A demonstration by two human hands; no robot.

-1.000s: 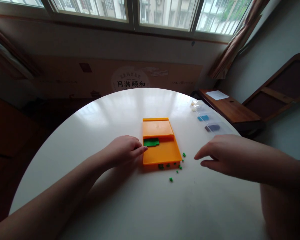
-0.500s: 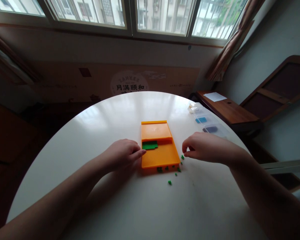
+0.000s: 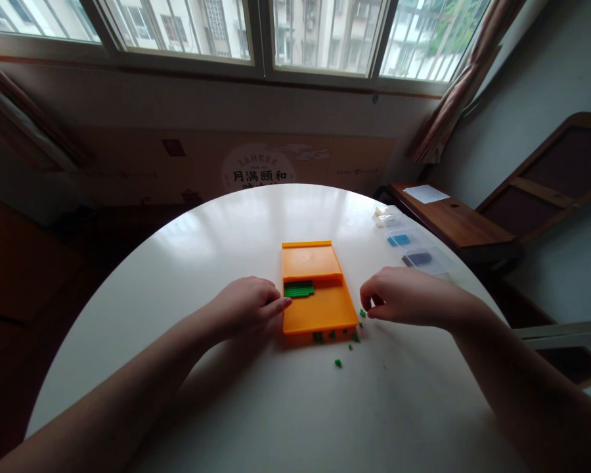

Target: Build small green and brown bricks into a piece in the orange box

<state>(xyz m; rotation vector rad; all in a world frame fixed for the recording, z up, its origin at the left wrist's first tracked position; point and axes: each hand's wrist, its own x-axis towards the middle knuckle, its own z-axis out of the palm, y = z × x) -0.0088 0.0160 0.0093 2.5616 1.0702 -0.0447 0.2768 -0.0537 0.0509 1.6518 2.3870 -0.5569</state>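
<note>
An orange plastic tray (image 3: 320, 315) lies on the white table, with a block of small green bricks (image 3: 298, 289) lined up in the upper left of its near compartment. My left hand (image 3: 251, 301) holds the tray's left edge, thumb over the rim beside the green block. Off the tray's right side, my right hand (image 3: 387, 295) is low over the table with thumb and fingers curled together. Its fingertips are right by a loose green piece (image 3: 362, 313); whether anything is between them is hidden. Several more green pieces (image 3: 318, 336) are scattered along the tray's near edge.
Clear plastic bags (image 3: 436, 259) with blue, dark and pale pieces lie at the table's right edge. Beyond it stands a wooden desk (image 3: 453, 217) with a white paper (image 3: 426, 194). The round white table (image 3: 217, 230) curves away toward the window wall.
My right hand has come down slightly, its fingertips closer to the loose green piece. My left hand stays at the tray edge. The whole view has shifted a little.
</note>
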